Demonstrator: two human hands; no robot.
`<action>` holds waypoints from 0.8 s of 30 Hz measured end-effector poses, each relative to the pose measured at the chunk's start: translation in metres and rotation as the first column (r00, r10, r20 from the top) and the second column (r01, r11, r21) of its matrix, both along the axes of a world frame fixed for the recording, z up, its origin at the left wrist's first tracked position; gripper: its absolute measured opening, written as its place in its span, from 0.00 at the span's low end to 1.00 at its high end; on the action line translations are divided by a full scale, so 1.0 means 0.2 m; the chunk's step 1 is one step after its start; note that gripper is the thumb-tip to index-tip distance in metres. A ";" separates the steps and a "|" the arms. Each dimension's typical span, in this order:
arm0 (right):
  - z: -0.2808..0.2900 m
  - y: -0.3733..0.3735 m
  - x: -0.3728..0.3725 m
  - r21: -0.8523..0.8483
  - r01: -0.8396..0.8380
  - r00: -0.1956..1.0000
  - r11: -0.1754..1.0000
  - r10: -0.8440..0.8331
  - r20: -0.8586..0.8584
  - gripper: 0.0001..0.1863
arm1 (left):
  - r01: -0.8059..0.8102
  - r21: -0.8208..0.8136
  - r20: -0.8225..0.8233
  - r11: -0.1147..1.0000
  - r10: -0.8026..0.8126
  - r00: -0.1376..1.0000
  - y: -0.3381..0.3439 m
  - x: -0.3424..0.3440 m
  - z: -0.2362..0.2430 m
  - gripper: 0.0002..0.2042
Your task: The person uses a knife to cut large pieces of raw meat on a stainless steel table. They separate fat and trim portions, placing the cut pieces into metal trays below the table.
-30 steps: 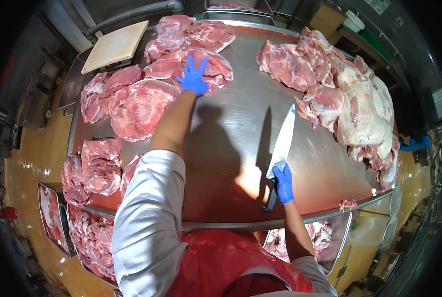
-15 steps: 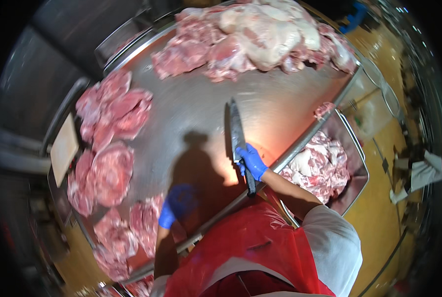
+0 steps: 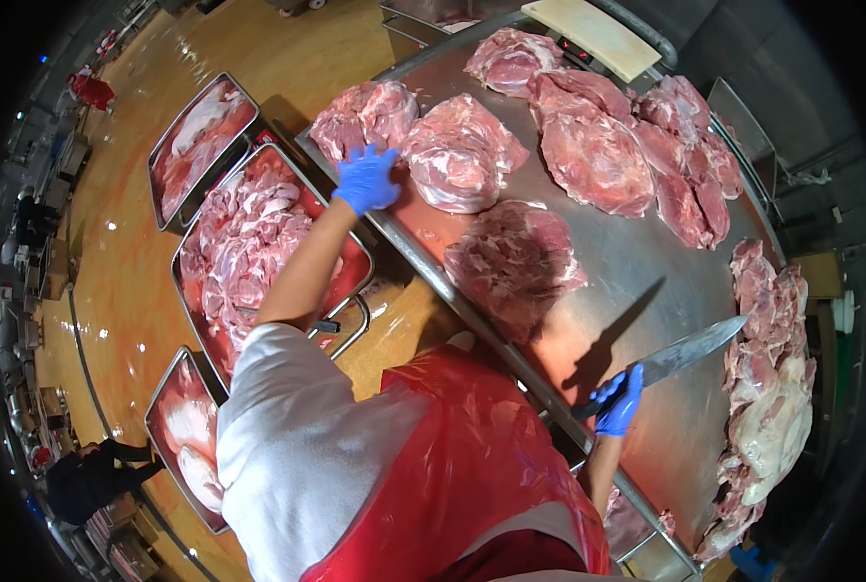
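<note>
My left hand (image 3: 367,181), in a blue glove, reaches out to a slab of raw meat (image 3: 363,116) at the table's near-left corner. Its fingers are spread against the near edge of that slab. In my right hand (image 3: 619,400), also blue-gloved, is a large knife (image 3: 690,351) with a dark handle, its blade pointing right above the steel table (image 3: 637,276). Just right of my left hand lies a second rounded meat slab (image 3: 460,160). A darker, shaded slab (image 3: 515,262) sits by the table edge between my two hands.
More meat slabs (image 3: 598,160) lie farther back, and a heap of meat (image 3: 767,388) lines the right side. A white board (image 3: 593,37) stands at the far edge. Left of the table are a metal bin of meat pieces (image 3: 248,233) and smaller bins (image 3: 200,145).
The view has swung to the left. My left hand has moved out onto the corner meat slab with fingers spread. My right hand still grips the knife, its blade now pointing right.
</note>
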State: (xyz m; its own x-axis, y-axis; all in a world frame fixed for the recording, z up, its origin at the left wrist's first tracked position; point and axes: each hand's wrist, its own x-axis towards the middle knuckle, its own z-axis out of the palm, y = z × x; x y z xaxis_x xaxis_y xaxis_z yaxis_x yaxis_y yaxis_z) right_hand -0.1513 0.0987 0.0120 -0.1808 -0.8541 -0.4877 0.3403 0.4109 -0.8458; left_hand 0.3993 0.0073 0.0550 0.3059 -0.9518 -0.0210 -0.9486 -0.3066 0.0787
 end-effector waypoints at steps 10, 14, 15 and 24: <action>-0.04 -0.02 0.11 0.154 -0.060 0.995 0.986 0.047 0.084 0.18 | 0.270 -0.322 -0.583 0.907 -0.415 0.699 -0.13 -0.17 -0.59 0.19; -0.11 0.06 0.09 0.069 -0.013 0.994 0.998 0.021 -0.107 0.21 | 0.382 -0.459 -0.526 0.802 -0.591 0.611 -0.24 -0.56 -0.69 0.14; -0.08 0.11 0.05 0.070 0.029 0.988 0.997 -0.018 -0.155 0.21 | 0.425 -0.474 -0.571 0.771 -0.636 0.518 -0.30 -0.72 -0.67 0.14; -0.11 0.92 -0.20 0.016 0.616 0.770 0.788 -0.598 -0.222 0.21 | 0.834 -0.325 -0.886 0.446 -0.451 -0.104 -0.11 -1.88 -0.49 0.14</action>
State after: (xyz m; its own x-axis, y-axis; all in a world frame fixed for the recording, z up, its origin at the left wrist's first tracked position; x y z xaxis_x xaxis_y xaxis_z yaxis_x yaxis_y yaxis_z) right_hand -0.1913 0.2821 -0.0094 -0.7460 -0.4920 -0.4487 0.3753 0.2460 -0.8937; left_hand 0.0235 -0.0154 -0.0423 -0.8368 -0.5466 0.0313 -0.1143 0.2303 0.9664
